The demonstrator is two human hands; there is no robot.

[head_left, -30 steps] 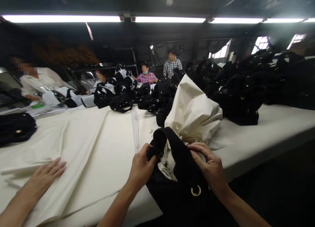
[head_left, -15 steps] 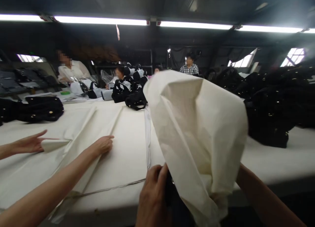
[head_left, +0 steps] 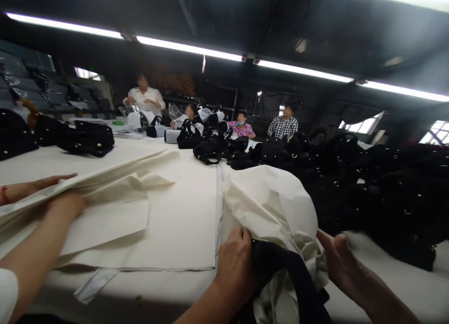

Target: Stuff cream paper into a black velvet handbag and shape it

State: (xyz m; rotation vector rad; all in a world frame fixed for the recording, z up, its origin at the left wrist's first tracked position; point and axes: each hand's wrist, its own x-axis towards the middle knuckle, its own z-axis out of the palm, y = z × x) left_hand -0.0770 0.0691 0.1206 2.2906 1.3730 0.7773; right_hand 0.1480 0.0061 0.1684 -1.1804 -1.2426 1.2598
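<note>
Cream paper [head_left: 277, 207] bulged from the black bag [head_left: 291, 277] at the worktop's [head_left: 182, 230] near edge. My left hand [head_left: 235, 263] gripped the bag's rim. My right hand [head_left: 338, 263] lay open beside the paper.

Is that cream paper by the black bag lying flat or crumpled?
Crumpled: the cream paper bulges in creased folds above the black bag between both hands.

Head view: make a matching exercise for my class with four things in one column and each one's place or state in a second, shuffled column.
Things:
1. left hand
2. right hand
3. cream bag
4. co-worker's hands

Places:
A. crumpled, bunched over the black bag
B. on folded cream sheets, far left
C. gripping the black bag's left side
D. at the cream bag's right edge

Pairs: 1-C, 2-D, 3-A, 4-B
</note>
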